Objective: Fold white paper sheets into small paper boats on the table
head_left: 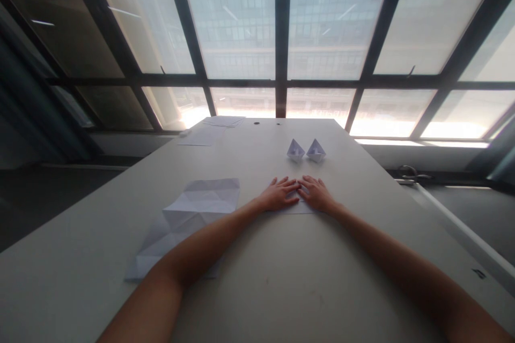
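My left hand [280, 194] lies flat with its fingers stretched out on a folded sheet of white paper [300, 208]. From the other side my right hand [316, 193] presses on the same paper, fingers spread, the fingertips of both hands meeting near its middle. Most of the paper is hidden under the hands; its straight near edge shows. Just beyond them stand two white folded paper boats, the left one [295, 150] and the right one [316, 150], side by side.
Creased, unfolded paper [201, 195] lies to the left, partly under my left forearm. Flat white sheets [201, 136] rest at the far left of the white table [257, 278]. Large windows [241, 21] rise behind the far edge.
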The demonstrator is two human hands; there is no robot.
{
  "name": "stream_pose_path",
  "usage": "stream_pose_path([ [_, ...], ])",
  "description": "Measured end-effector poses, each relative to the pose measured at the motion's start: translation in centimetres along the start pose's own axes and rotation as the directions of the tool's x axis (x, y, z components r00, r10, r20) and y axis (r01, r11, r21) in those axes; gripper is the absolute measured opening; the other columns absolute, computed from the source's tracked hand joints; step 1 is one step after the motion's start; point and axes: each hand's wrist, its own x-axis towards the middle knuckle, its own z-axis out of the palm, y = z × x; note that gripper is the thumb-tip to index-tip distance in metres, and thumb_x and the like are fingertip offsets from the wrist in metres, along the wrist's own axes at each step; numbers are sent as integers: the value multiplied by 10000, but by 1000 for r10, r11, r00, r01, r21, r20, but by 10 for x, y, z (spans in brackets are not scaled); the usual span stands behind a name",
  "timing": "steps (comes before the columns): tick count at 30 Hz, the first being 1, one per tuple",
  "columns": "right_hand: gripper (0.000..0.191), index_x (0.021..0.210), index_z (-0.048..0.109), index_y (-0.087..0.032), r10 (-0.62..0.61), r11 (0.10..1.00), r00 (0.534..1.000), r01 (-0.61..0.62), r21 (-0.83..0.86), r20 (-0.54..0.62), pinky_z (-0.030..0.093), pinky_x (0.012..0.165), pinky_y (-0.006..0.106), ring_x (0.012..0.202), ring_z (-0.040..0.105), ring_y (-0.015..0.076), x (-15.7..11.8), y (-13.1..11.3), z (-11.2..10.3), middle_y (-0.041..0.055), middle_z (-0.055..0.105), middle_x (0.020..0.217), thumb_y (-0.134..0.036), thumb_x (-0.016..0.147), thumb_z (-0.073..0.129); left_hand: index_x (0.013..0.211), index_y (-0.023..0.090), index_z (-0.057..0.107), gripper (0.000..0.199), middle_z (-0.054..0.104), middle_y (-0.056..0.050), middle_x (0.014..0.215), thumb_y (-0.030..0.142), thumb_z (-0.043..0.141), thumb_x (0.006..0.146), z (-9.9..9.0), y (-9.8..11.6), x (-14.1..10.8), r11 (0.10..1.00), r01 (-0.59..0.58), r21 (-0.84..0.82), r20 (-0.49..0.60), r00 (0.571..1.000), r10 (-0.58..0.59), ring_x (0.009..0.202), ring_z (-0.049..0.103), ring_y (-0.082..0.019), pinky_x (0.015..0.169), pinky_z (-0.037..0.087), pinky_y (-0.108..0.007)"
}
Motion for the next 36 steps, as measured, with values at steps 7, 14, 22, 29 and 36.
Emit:
stream_pose_path([
  [7, 485, 1441, 484, -236, 3, 1000, 1000, -3, 0, -1, 191, 1159, 543, 1438, 325, 273, -1, -2, -2, 144, 414, 1537, -425, 999, 426, 1529, 379, 313, 633, 273, -7, 1616, 638, 411, 959, 0, -1, 0, 1000, -4, 0, -7, 1000, 4, 1503, 176, -296, 1178, 95, -610],
  [14, 481, 1448, 477, -245, 12, 1000, 1000, -12, 2, 6, 179, 1167, 535, 1444, 314, 264, -1, -1, -1, 132, 402, 1548, -418, 1003, 416, 1530, 388, 307, 630, 270, -4, 1616, 632, 418, 960, -1, 0, -1, 1000, 2, -4, 0, 1000, -2, 1503, 179, -295, 1181, 96, -601],
  [22, 463, 1438, 487, -243, 5, 1000, 1000, -5, 7, 1, 188, 1165, 533, 1442, 323, 261, -1, -1, -2, 129, 418, 1538, -386, 1005, 409, 1530, 377, 311, 634, 279, -12, 1613, 636, 411, 960, -1, 0, -1, 1000, 1, 1, -4, 1000, -1, 1500, 191, -297, 1178, 111, -604],
  [29, 513, 1444, 481, -228, 10, 1000, 1000, -10, 8, 3, 179, 1169, 537, 1449, 310, 267, -1, -2, -3, 142, 402, 1547, -427, 971, 477, 1526, 345, 323, 603, 307, -29, 1605, 599, 385, 982, 1, 3, -1, 999, 45, 17, -42, 998, -44, 1491, 223, -269, 1193, 134, -557],
  [36, 484, 1425, 507, -227, 18, 1000, 1000, -18, 4, 0, 184, 1171, 529, 1438, 327, 266, -1, -2, -3, 131, 414, 1540, -405, 977, 462, 1412, 273, 456, 465, 423, -70, 1527, 467, 416, 991, 5, 2, 1, 968, 245, 47, -190, 954, -232, 1418, 341, -288, 1166, 225, -536],
])
